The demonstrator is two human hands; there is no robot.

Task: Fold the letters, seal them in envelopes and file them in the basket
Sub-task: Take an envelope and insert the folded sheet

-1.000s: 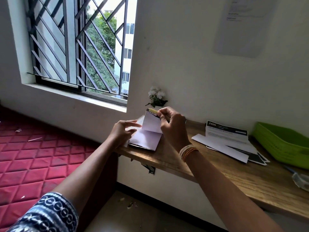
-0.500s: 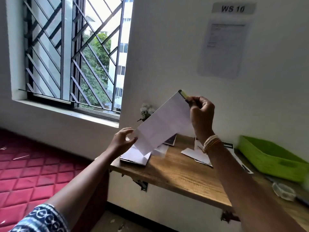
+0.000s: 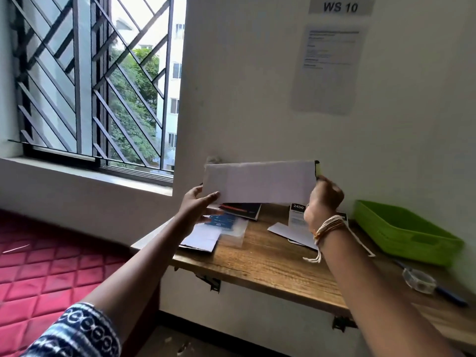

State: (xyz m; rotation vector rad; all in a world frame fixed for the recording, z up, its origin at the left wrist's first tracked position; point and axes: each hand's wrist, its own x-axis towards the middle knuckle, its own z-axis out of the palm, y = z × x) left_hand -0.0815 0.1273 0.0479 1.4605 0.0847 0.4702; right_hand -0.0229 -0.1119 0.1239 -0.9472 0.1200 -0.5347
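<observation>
Both your hands pinch the envelope (image 3: 260, 182) level, right hand (image 3: 323, 199) at the end nearer the green basket (image 3: 401, 233), left hand (image 3: 197, 204) opposite

A grey sign (image 3: 340, 6) on the wall reads "WS 10" in bold black letters. Just below the sign hangs a printed sheet (image 3: 327, 69) — its lines are too faint and small to read. Well below the sign, on the shelf (image 3: 270, 261), a leaflet (image 3: 298, 215) shows "2400" in white on a black band — the print under it is illegible.
</observation>
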